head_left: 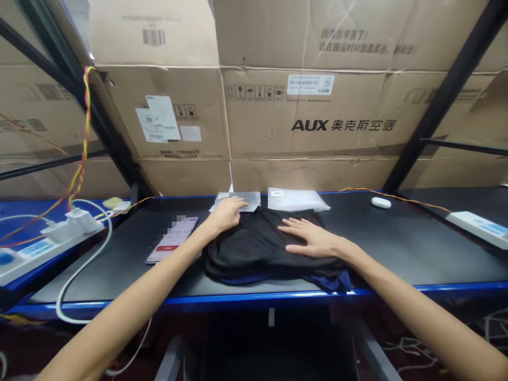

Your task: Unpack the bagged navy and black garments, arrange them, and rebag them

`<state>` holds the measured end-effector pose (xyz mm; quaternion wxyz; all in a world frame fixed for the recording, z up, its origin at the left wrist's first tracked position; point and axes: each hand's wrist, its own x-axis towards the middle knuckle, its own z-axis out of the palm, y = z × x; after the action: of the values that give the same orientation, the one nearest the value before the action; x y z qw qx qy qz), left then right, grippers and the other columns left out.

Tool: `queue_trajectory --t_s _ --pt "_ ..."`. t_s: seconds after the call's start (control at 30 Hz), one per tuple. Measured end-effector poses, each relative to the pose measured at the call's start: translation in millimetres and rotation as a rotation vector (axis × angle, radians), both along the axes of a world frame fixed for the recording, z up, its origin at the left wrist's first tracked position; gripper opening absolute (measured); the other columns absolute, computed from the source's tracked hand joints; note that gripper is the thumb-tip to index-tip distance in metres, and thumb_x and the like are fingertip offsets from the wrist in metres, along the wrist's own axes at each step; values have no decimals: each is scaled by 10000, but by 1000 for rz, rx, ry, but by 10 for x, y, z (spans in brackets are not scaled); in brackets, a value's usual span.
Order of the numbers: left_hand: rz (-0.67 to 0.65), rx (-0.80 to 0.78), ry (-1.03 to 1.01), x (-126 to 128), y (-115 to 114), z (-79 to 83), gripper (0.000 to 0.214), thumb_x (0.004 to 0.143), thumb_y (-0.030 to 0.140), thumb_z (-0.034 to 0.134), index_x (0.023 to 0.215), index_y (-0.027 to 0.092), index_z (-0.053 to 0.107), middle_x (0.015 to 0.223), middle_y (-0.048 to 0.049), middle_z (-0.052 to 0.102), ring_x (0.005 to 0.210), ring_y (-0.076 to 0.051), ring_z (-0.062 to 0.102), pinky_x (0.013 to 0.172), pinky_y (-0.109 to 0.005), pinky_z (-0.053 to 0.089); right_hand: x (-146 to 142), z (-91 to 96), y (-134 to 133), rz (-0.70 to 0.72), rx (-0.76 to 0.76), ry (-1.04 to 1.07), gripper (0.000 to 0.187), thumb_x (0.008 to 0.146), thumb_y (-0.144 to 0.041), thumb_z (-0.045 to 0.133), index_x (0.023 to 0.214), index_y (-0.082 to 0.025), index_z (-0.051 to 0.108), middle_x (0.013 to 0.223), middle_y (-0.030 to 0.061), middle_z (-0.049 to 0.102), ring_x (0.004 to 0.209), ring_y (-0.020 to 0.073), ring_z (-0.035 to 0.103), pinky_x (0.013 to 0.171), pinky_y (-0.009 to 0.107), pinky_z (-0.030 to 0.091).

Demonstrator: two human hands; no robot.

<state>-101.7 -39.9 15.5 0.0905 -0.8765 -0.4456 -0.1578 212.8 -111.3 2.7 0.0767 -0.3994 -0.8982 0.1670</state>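
Note:
A folded black cloth with dark blue fabric along its front edge lies on the table before me. My right hand rests flat on its right side, fingers spread and holding nothing. At the far left corner of the cloth is my left hand, fingers stretched forward and touching or just over a translucent plastic bag with a small white label. A second translucent plastic bag lies just right of it, behind the cloth.
Left of the cloth lies a phone with a lit screen. A white power strip with plugs and a looping white cable is further left. A small white case and another power strip sit right. Cardboard stands behind.

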Motion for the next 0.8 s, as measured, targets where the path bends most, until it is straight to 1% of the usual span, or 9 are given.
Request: queue_trajectory --t_s 0.1,0.2,0.33,0.4,0.47,0.57,0.67,0.73,0.8 --pt "88 -34 207 -124 234 38 638 710 13 535 1318 186 617 1383 -121 578 1294 -303 529 1076 -408 444 -7 2 -2 -8 0 12 765 873 -728 483 1507 -309 389 1619 33 240 1500 297 161 1230 512 97" --pt "107 -18 283 -158 338 18 679 732 24 525 1389 196 553 1420 -126 544 1306 -299 516 1065 -398 449 -18 19 -15 -11 4 -3 775 877 -736 463 1509 -295 388 1619 45 242 1501 294 164 1229 514 96" --pt "172 15 217 -137 341 -22 575 853 91 462 1395 268 539 1390 -64 588 1251 -244 573 1023 -347 481 -20 27 -23 -12 3 -7 780 879 -741 452 1510 -287 388 1620 56 240 1501 292 163 1227 518 102" --pt "211 45 166 -130 333 3 526 882 125 457 1371 286 559 1337 -46 633 1197 -230 615 978 -322 507 -17 20 -21 -10 4 1 767 882 -735 457 1508 -297 390 1618 56 246 1501 291 166 1226 521 105" --pt "236 103 117 -113 316 64 496 890 144 460 1356 271 572 1277 -53 673 1138 -236 651 932 -322 530 -15 11 -19 -8 8 14 756 882 -727 467 1504 -303 395 1615 56 255 1499 291 171 1225 525 107" --pt "211 243 36 -21 207 184 492 901 139 442 1370 232 556 1283 -71 669 1109 -249 663 898 -341 547 -8 14 -19 -7 4 35 746 885 -715 479 1500 -300 403 1613 51 261 1499 290 175 1225 525 110" --pt "88 349 7 174 -49 257 490 906 130 449 1375 229 549 1329 -66 640 1157 -251 635 963 -357 520 30 46 -15 -4 -28 70 718 898 -693 481 1492 -295 418 1610 48 276 1495 282 197 1225 515 131" --pt "-12 331 19 339 -266 247 480 917 137 454 1382 211 544 1342 -80 629 1174 -271 619 991 -395 505 77 71 -3 -12 -43 98 689 913 -672 475 1478 -279 445 1598 52 312 1485 278 236 1220 497 174" --pt "-70 296 30 496 -464 188 473 928 125 428 1382 190 541 1368 -98 606 1173 -302 612 969 -439 514 128 87 16 -35 -22 117 658 921 -651 475 1447 -257 497 1562 62 391 1451 286 324 1202 476 244"
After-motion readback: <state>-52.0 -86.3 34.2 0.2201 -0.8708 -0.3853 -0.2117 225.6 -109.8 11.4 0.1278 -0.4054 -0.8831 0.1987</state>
